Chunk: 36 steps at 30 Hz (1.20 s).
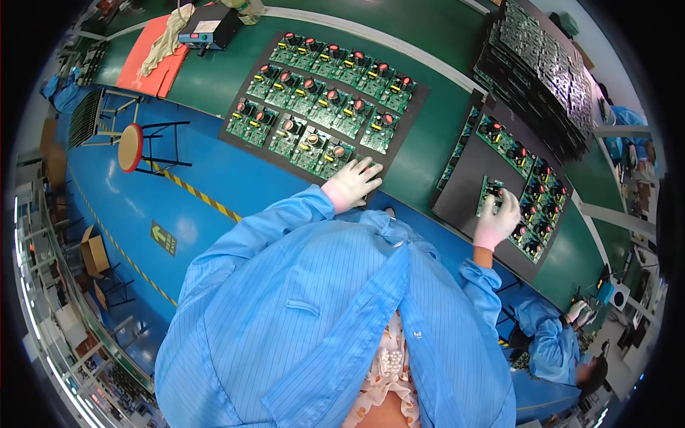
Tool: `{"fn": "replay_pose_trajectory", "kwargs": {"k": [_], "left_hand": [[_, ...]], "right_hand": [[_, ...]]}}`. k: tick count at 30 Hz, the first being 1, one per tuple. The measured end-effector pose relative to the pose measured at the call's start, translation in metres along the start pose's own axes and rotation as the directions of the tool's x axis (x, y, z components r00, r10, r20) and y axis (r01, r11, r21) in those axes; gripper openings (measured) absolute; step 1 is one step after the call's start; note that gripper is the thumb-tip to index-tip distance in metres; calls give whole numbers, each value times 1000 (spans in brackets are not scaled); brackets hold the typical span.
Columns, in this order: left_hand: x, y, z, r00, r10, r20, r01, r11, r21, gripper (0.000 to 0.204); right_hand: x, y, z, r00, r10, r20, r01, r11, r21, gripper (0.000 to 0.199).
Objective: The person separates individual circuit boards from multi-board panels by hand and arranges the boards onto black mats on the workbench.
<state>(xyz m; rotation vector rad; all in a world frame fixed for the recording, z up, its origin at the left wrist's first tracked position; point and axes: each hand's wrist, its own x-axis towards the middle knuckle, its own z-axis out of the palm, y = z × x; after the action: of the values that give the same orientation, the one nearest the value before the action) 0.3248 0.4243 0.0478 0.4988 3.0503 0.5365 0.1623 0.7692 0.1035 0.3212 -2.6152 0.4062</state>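
Observation:
My left hand, in a white glove with a pinkish cuff, is at the near right corner of a dark sheet carrying rows of green circuit boards. Its fingers are apart, over the sheet's edge beside the last board of the near row; what lies beneath them is partly hidden. My right hand, gloved the same way, has its fingers closed on a single circuit board. That board is over the bare part of a second dark sheet, with more boards along its far and right sides.
A tall stack of dark sheets with boards stands at the far right of the green bench. Far left are an orange-red mat, a cloth and a black box. A stool is on the floor; a co-worker sits lower right.

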Motion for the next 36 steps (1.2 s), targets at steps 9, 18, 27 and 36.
{"fn": "replay_pose_trajectory", "kwargs": {"k": [9,18,27,36], "left_hand": [[13,-1,-16,991,131,-13,-131,991,11,74],[112,50,6,967,-228,117,237,625,-743,65],[242,95,68,774,-612,160,487,414,-769,55],[255,123,38,495,-857,142,330,34,-943,51]], "right_hand": [[-34,-92,-1,975,-92,204,39,967,253,31],[-23,65,-28,956,293,-35,-283,943,174,28],[-26,423,4,635,762,127,-760,645,-76,50],[-19,360,4,570,740,357,-772,334,541,43]]}}
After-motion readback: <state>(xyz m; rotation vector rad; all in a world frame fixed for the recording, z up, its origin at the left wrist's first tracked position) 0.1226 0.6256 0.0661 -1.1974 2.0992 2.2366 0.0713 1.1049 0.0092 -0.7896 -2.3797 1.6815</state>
